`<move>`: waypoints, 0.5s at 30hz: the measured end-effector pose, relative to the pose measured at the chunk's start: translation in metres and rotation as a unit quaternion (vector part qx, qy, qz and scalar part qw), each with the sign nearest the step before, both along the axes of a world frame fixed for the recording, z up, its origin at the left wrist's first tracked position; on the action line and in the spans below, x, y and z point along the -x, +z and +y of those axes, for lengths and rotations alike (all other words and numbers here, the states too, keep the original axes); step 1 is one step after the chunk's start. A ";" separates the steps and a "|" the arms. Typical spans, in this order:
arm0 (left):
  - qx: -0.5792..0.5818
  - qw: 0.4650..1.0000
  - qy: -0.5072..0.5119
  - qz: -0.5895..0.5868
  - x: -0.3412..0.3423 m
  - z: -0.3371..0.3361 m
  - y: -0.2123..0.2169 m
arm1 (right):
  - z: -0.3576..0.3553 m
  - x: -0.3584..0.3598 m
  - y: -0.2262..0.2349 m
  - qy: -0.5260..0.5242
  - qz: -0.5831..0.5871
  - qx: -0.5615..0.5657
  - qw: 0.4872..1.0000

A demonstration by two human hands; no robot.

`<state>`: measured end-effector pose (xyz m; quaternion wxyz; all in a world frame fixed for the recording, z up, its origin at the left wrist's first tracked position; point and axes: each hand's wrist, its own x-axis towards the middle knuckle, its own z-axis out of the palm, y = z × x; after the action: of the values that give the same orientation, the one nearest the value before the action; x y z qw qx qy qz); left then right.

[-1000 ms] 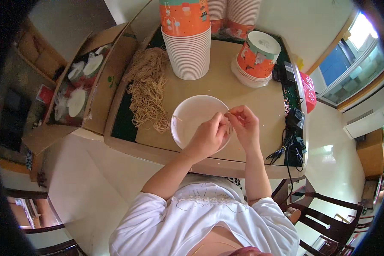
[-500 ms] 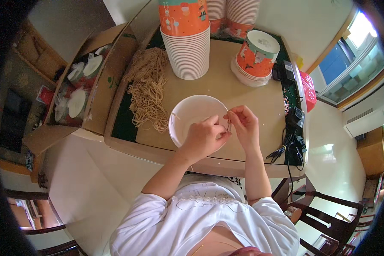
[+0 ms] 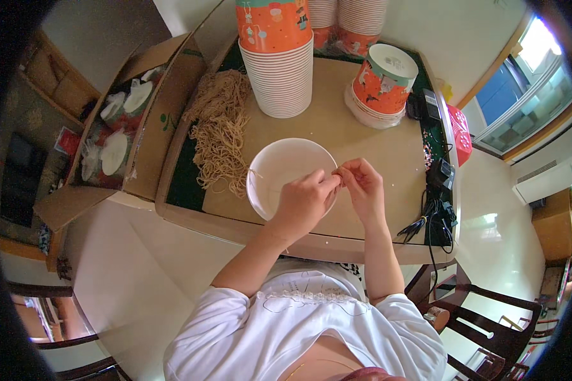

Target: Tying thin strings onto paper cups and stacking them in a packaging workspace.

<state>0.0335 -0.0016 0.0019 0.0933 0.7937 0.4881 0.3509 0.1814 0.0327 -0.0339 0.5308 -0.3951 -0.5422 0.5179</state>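
White and thin-walled, the paper bowl [image 3: 286,170] sits at the frame's centre on the tan surface [image 3: 388,159], just right of the dry noodle pile [image 3: 219,130]. Over its right rim the left hand [image 3: 305,202] and right hand [image 3: 363,187] meet, fingers pinched on a small noodle strand [image 3: 338,174]. Such strands look light, stiff and brittle, best gripped gently near the middle. Stacked orange paper cups [image 3: 276,54] stand in the upper centre.

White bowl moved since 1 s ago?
Barely: the bowl sits in the same spot below the cup stack, beside the noodles; any leftward shift is too small to tell.
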 end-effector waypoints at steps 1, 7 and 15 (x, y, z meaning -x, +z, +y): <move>-0.009 0.999 0.021 0.046 -0.001 0.000 0.000 | 0.000 0.000 -0.002 -0.002 0.007 -0.003 1.000; -0.012 0.998 0.021 0.057 0.000 0.004 -0.002 | -0.002 0.001 -0.010 -0.035 -0.006 -0.013 0.999; -0.025 0.997 0.031 0.073 0.002 0.002 -0.005 | -0.007 0.003 0.003 -0.057 -0.062 -0.106 0.991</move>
<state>0.0311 0.0002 -0.0028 0.0268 0.8038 0.5091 0.3067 0.1786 0.0257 -0.0305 0.5636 -0.3981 -0.6024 0.4012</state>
